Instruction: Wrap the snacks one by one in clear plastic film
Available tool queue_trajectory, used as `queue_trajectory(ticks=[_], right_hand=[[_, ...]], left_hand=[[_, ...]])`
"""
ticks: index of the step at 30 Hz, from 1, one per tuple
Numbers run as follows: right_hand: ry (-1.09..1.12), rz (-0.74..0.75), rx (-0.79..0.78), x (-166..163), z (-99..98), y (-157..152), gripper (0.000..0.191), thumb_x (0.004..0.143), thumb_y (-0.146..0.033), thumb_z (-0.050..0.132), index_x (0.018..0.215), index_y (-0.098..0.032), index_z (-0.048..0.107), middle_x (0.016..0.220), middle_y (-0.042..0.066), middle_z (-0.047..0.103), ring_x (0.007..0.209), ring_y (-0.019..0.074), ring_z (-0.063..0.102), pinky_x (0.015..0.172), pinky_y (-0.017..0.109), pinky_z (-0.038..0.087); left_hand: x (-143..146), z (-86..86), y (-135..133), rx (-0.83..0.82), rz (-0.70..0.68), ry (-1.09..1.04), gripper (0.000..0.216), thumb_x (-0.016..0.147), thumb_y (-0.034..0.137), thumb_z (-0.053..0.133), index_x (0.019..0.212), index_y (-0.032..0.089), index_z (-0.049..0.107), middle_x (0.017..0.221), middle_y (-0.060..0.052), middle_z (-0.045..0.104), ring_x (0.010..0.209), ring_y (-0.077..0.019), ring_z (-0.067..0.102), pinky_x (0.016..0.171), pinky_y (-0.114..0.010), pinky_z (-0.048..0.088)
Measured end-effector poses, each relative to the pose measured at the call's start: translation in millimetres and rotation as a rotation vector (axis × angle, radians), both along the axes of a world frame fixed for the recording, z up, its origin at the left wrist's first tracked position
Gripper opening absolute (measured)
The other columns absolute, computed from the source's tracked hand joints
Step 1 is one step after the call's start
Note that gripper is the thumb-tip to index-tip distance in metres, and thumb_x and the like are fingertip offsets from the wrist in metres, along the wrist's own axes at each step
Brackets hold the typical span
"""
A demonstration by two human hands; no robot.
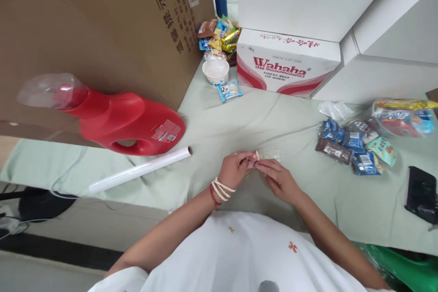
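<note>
Near the table's front edge, my left hand (233, 169) pinches one end of a small clear plastic packet (269, 154) with pink and pale parts. My right hand (281, 182) meets it there, its fingertips closed on the packet's near side. Fingers cover much of the packet, so its contents cannot be made out. To the left lie a white roll (140, 171) and a big red jug (133, 123) on its side. Several wrapped snacks (352, 141) are heaped to the right of my hands.
A Wahaha water carton (287, 64) stands at the back, beside a paper cup (215, 70), a blue snack packet (230, 91) and piled snacks (222, 39). A tall cardboard box (102, 23) walls the left. On the right are a clear tub (405, 121) and a black phone (422, 195).
</note>
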State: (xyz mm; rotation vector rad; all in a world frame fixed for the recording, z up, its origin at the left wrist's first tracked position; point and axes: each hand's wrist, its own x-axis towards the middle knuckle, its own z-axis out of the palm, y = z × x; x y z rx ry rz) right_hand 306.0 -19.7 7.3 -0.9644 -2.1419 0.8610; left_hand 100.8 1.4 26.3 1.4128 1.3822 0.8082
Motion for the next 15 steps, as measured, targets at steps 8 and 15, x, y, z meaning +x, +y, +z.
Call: queue_trajectory(ticks=[8,15], right_hand=[[-0.346,-0.704,0.016,21.5,-19.2,27.5,0.043,0.089,-0.04,0.069,0.125,-0.017,0.067,0.139,0.022,0.049,0.133,0.0414,0.038,0.107,0.065,0.039],[-0.27,-0.418,-0.12,-1.0,12.1,28.3,0.021,0.101,-0.026,0.048,0.099,-0.022,0.068,0.101,0.009,0.066,0.09,0.0221,0.062,0.082,0.035,0.051]], left_hand=[[1.8,-2.1,0.3,0.256,0.018,0.659,0.047,0.079,0.031,0.074,0.125,0.022,0.069,0.129,-0.013,0.066,0.11,-0.0295,0.065,0.089,-0.042,0.054],[4.3,-2.0,5.3,0.105,-0.092,0.717,0.017,0.077,0.036,0.073,0.08,0.02,0.067,0.098,-0.011,0.07,0.104,-0.0295,0.063,0.083,-0.039,0.049]])
